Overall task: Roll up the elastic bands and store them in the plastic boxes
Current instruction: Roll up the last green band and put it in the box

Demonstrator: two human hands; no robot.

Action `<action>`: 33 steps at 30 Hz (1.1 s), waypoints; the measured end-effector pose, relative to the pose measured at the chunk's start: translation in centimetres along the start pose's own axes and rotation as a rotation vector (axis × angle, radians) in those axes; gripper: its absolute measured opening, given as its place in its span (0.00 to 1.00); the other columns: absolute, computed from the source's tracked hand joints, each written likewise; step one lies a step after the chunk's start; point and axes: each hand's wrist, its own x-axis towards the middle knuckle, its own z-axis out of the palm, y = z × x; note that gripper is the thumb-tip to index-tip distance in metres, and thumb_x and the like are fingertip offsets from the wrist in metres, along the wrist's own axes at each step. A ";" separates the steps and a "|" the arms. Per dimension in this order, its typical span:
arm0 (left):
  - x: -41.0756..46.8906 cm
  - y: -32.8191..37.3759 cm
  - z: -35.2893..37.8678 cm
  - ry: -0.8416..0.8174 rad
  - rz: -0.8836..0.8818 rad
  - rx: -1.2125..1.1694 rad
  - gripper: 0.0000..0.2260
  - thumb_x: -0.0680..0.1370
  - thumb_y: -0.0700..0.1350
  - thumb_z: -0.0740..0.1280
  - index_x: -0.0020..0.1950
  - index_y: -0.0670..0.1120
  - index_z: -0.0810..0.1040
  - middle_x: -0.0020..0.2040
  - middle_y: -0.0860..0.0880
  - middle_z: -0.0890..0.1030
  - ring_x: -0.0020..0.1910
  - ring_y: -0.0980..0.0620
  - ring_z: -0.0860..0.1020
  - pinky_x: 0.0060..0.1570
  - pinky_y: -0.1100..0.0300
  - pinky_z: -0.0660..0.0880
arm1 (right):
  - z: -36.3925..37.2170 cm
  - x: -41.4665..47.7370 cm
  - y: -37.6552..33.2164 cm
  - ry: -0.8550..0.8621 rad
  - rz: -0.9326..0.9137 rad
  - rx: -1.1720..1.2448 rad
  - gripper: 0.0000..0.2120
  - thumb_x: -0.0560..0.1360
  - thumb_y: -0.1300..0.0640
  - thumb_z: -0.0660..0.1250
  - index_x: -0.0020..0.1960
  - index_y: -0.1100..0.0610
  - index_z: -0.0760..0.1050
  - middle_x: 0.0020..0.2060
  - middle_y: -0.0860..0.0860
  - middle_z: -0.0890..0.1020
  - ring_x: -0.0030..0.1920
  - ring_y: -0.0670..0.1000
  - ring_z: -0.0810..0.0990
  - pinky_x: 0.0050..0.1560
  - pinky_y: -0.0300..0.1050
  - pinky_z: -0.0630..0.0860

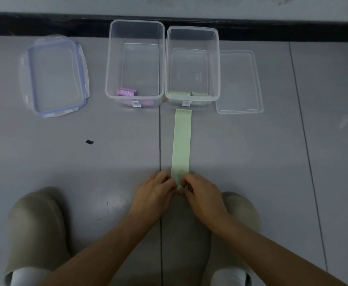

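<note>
A: What have you got on the head camera?

B: I see a long green band (181, 141) laid flat on the grey floor (251, 162), running straight from the hands up to the foot of the right box (192, 65). The left hand (155, 194) and right hand (203, 195) meet at its near end, fingertips pressed together on the band's edge, pinching it where a small fold or roll sits (too small for me to say how far it is wound).

A: And the boxes?

B: Two clear ones stand side by side, touching, near the dark skirting. The left box (134, 60) holds a rolled purple band (127, 92) at its near wall. The right box has two green rolls (188, 93) along its near wall.

A: Lids?

B: Both off. A blue-rimmed lid (55, 75) lies well left of the boxes; a plain clear lid (239, 81) lies just beside the right box. I also see both shoes (36, 228) at the bottom, one on each side of the forearms
</note>
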 end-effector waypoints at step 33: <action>2.6 -1.0 -0.5 -0.051 -0.026 -0.063 0.06 0.75 0.52 0.68 0.47 0.52 0.77 0.46 0.53 0.77 0.43 0.50 0.78 0.36 0.54 0.75 | -0.1 0.3 0.1 0.055 -0.056 -0.068 0.07 0.78 0.48 0.64 0.54 0.49 0.72 0.50 0.47 0.79 0.45 0.52 0.80 0.41 0.51 0.77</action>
